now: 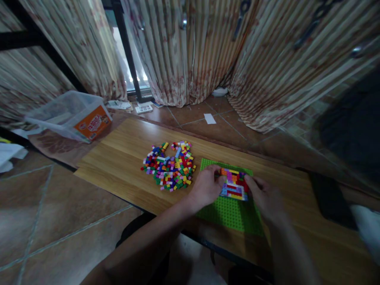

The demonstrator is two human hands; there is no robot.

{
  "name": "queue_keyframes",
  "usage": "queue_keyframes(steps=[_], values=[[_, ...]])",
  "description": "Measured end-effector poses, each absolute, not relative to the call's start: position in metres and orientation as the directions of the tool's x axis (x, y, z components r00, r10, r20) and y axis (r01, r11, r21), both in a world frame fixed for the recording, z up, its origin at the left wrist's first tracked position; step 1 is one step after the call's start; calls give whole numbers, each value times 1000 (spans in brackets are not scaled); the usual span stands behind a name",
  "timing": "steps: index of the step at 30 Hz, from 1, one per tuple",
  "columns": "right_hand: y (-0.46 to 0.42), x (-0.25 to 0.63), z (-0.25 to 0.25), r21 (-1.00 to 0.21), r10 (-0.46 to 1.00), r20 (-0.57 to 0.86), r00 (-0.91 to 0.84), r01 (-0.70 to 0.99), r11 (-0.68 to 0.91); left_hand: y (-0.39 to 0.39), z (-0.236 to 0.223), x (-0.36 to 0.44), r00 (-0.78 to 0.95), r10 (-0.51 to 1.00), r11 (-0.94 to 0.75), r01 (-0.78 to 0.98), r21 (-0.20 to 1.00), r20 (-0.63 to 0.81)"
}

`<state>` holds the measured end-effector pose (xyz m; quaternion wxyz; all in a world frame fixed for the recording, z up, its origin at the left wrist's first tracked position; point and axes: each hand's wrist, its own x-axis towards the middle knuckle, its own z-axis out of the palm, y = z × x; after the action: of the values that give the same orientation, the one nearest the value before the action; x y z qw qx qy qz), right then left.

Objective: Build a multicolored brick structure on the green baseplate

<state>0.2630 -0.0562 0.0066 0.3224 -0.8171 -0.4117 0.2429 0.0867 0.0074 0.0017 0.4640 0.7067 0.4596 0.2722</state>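
Note:
A multicoloured toy-brick build (pixel 234 189), roughly rectangular, sits over the upper part of a green studded baseplate (pixel 230 213). My left hand (pixel 208 184) grips its left side, thumb and fingers closed at the edge. On the opposite side, my right hand (pixel 264 196) has its thumb against the upper right corner, with the other fingers curled and partly hidden. Red, white, yellow, orange, purple and blue bricks show between the hands. Whether the build is pressed onto the baseplate or held just above it I cannot tell.
Left of the baseplate, a pile of loose toy bricks (pixel 175 168) lies on the wooden table (pixel 115 158). Beyond the table's left end stands a clear plastic bin (pixel 63 114) with an orange label. A dark flat object (pixel 331 198) lies at the right. Curtains (pixel 190 59) hang behind.

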Motion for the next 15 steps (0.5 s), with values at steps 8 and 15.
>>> queue_keyframes(steps=[8, 15], values=[[-58, 263, 5, -620, 842, -35, 539, 649, -441, 20, 9, 69, 480, 877, -260, 481, 837, -4], [-62, 265, 7, -597, 806, -51, 590, 628, -498, 70, 17, 4, 545, 833, -402, 476, 782, 96]])
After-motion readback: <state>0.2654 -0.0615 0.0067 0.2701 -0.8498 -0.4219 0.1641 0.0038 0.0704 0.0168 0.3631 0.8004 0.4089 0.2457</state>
